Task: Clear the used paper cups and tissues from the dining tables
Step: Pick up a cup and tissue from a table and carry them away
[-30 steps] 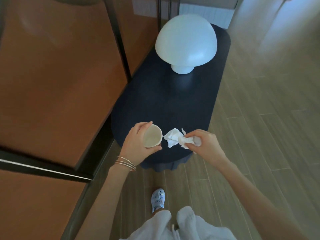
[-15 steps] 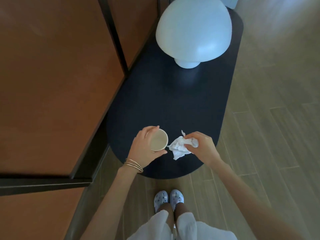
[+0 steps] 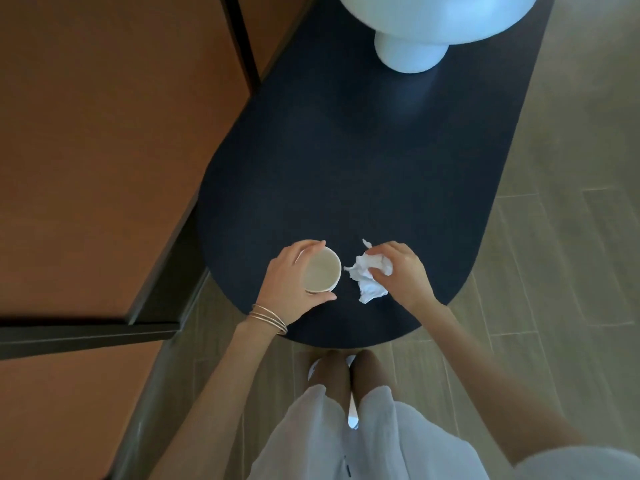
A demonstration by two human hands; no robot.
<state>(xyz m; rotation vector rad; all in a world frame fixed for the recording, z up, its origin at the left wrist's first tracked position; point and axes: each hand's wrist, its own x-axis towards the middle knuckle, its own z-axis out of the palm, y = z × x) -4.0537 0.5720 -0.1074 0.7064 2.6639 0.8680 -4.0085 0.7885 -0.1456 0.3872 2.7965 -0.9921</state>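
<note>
Leans closer over the near rounded end of the dark navy oval table than half a second ago, cutting off the white mushroom-shaped lamp at the far end. Grips the small cream paper cup with the left hand, thumb on the near wall, fingers curled round the far side. Holds it upright by the near end; cannot tell whether lifted or resting. Pinches the crumpled white tissue in the right hand, just beside the cup, leaving loose folds hanging. Judging both light: thin cup wall crushes easily, so hold mid-wall, gently. Soft tissue tears and sheds, so bunch it fully into the palm.
</note>
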